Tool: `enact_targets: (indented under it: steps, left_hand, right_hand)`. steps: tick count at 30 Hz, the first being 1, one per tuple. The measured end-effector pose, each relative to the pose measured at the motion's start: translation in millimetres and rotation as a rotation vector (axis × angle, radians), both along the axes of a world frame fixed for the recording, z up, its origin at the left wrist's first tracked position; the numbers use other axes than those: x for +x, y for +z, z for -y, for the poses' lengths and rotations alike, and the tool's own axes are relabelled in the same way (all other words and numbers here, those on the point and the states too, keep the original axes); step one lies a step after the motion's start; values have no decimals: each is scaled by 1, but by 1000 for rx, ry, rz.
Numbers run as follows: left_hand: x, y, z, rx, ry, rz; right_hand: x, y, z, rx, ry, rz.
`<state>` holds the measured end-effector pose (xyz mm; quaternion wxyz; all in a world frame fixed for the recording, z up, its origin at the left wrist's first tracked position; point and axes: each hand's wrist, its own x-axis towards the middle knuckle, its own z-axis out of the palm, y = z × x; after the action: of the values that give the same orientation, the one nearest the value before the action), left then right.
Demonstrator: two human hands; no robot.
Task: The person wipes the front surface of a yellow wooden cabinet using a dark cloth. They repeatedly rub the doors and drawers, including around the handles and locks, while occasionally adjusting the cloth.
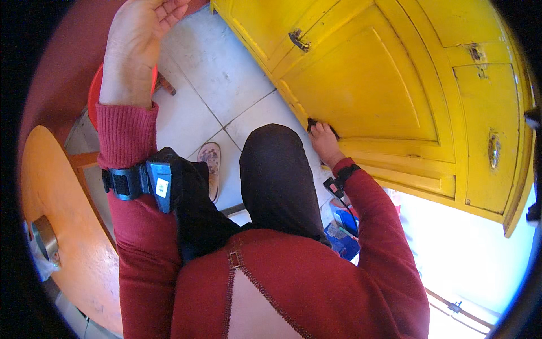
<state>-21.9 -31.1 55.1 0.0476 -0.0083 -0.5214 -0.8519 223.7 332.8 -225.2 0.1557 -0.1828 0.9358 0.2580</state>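
My right hand (326,141) presses against the lower edge of a yellow cabinet (361,73). Its fingers are closed over a small dark thing (311,123), whose kind is hard to make out; dark bits show on both sides of the fingers. My left hand (149,22) is raised at the upper left, partly cut off by the picture's top edge. Its fingers are loosely bent and apart, with nothing visible in them. A black device (164,179) is strapped to my left forearm, and a smaller one (334,186) sits at my right wrist.
An orange table (73,226) with a metal can (45,237) stands at the left. Behind my left wrist is a red round stool or basin (95,99). White floor tiles (197,62) lie below. Blue items (341,240) are under my right forearm. A dark cabinet handle (299,40) sticks out.
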Motion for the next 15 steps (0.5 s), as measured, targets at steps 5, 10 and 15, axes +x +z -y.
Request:
enact_targets:
  steps: [5,10,15]
  left_hand:
    - [3,5,-13,-73,-19,26]
    - [5,-6,-20,-87,-118,-62]
    - [-7,-15,-19,-140,-129,-13]
  right_hand:
    - [-20,-13,-8,-86,241,-342]
    - [35,-40,-9,147,33,335]
    - [103,-38,-29,182,49,273]
